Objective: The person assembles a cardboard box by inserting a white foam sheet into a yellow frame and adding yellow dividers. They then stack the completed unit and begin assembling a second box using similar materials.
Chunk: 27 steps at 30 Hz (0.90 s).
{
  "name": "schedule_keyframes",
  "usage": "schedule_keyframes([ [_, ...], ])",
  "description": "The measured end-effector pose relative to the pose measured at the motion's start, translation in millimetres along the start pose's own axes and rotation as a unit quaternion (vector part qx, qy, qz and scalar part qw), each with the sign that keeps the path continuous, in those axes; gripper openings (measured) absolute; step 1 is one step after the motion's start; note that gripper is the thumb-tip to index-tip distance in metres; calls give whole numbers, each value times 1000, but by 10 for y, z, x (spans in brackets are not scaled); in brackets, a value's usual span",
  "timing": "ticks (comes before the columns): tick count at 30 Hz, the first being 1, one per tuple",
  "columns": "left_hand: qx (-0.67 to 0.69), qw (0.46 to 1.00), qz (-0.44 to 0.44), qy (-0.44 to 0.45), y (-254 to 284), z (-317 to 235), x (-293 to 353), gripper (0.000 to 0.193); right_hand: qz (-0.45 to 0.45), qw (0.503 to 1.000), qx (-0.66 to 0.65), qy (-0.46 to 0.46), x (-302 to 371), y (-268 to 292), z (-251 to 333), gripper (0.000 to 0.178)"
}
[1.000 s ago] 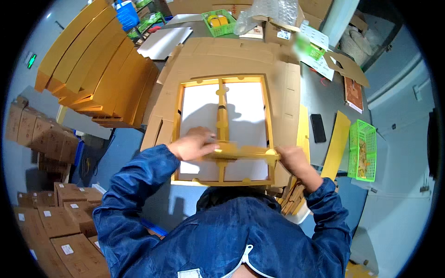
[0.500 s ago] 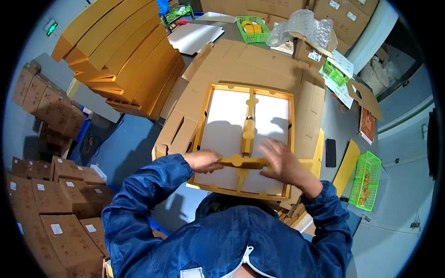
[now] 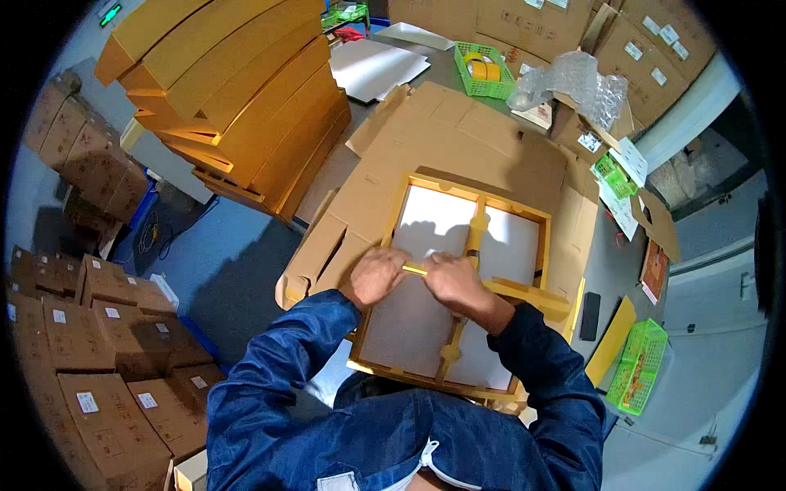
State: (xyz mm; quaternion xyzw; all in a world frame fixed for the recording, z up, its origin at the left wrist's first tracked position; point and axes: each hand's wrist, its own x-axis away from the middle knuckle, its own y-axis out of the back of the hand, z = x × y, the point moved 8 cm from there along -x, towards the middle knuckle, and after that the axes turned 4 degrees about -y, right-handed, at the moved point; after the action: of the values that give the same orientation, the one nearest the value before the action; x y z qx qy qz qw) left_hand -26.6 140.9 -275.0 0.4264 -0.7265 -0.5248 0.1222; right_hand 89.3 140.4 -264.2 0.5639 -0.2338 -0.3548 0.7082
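My left hand and right hand both grip a narrow yellow strip with closed fingers; its visible length runs crosswise between them, over the left half of the yellow frame. A yellow bar lies nearer my right.

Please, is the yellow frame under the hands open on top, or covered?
Open: no lid covers the yellow frame; the white surface inside shows on both sides of its divider.
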Motion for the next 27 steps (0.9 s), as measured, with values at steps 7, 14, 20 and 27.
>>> schedule_keyframes([
  [7, 89, 913, 105, 384, -635, 898, 260, 51, 107, 989, 14, -102, -612, -679, -597, 30],
  [14, 76, 937, 85, 329, -526, 915, 175, 51, 83, 995, 14, -48, -692, -660, -638, 28],
  [20, 35, 942, 122, 312, -610, 1017, 137, 51, 93, 994, 65, -8, -776, -716, -499, 19],
  [27, 55, 953, 65, 291, -536, 993, 129, 50, 48, 999, 4, -15, -892, -731, -546, 22],
])
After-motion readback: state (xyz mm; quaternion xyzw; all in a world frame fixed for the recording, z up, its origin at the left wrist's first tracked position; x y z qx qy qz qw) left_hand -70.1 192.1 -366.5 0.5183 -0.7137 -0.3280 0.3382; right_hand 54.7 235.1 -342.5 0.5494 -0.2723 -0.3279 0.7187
